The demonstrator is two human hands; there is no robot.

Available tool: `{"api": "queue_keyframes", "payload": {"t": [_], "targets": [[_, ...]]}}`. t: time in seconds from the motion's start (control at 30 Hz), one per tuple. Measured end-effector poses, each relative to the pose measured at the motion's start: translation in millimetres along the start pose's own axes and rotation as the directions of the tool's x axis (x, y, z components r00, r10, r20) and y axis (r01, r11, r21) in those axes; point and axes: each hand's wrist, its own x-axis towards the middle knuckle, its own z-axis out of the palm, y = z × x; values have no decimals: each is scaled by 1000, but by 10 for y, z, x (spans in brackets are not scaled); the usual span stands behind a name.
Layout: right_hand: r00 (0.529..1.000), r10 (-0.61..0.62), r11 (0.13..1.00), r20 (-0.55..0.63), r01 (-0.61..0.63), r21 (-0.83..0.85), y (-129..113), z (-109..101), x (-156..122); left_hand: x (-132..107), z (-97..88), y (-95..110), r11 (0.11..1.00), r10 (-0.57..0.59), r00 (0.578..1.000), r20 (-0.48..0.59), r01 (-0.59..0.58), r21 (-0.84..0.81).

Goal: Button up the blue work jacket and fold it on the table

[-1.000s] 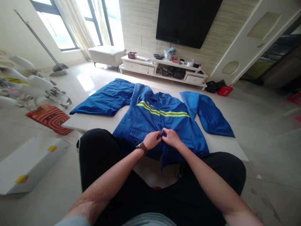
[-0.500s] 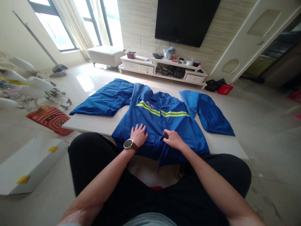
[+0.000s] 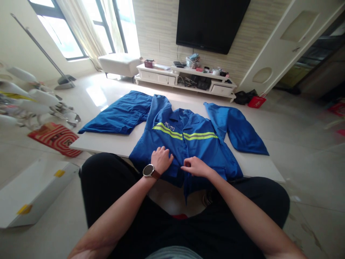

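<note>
While my left hand [image 3: 161,160] rests flat on it, the blue cloth work jacket [image 3: 199,147] with a yellow-green reflective stripe lies front-up on the low white table [image 3: 107,142].
That hand is open, fingers spread, gripping nothing. My right hand [image 3: 195,166] is curled at the front opening, fingertips pinching the fabric edge; what lies under them I cannot make out. The hem drops over the near table edge, cut off behind my dark-clad knees. Blue cloth trousers [image 3: 118,113] lie at the table's far left. Beyond, a white cabinet [image 3: 161,77] stands under a black wall television [image 3: 210,21].
</note>
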Motion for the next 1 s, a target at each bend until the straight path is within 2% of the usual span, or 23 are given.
{"api": "queue_keyframes", "payload": {"t": [0.13, 0.23, 0.4, 0.53, 0.67, 0.83, 1.0], "targets": [[959, -9, 981, -285, -46, -186, 2, -71, 42, 17, 103, 69, 985, 124, 992, -24, -126, -118], [926, 43, 969, -376, -130, -210, 50, -95, 123, 60, 190, 142, 963, 189, 981, -33, -192, -189], [928, 112, 960, -354, -193, -203, 110, -51, 250, 117, 299, 181, 954, 219, 975, 24, -209, -213], [930, 148, 947, -335, -231, -224, 90, -49, 286, 121, 311, 150, 958, 230, 971, 57, -216, -190], [896, 208, 931, -393, -305, -202, 91, -170, 239, 90, 266, 135, 967, 208, 977, 36, -200, -159], [840, 272, 914, -470, -378, -147, 131, -365, 129, 57, 160, 158, 989, 124, 991, 56, -119, -86], [863, 284, 908, -418, -382, -173, 134, -374, 118, 90, 71, 220, 997, 58, 994, 94, -54, -49]]}}
